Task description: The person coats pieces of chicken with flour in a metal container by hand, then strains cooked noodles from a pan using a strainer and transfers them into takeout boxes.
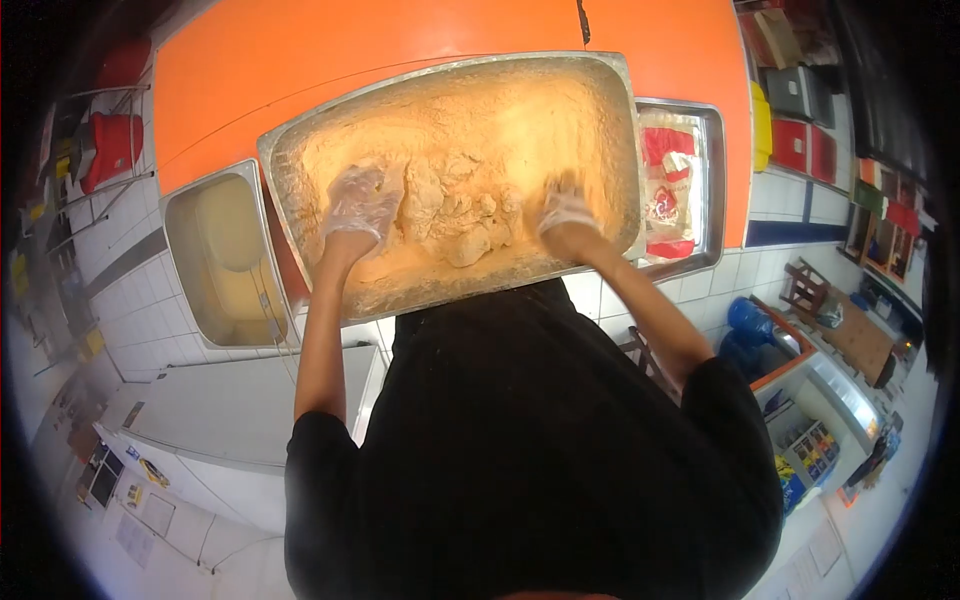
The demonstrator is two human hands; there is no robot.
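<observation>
A large metal tray (pixel 632 130) holds pale orange flour (pixel 480 105), with a heap of flour-coated pieces (pixel 455 210) in its middle. My left hand (pixel 362 205), in a clear plastic glove, rests at the left side of the heap; its fingers are partly hidden by glove and flour. To the right of the heap, my right hand (pixel 568 215), also gloved, lies on the flour with its fingers pointing away and slightly blurred. I see nothing held in it.
Left of the tray stands a metal basin (pixel 180 240) with a round sieve (pixel 227 235) in it. On the right, another metal tray (pixel 712 190) holds a red and white bag (pixel 668 190). The orange counter (pixel 690 50) extends behind. A white freezer (pixel 220 410) is at lower left.
</observation>
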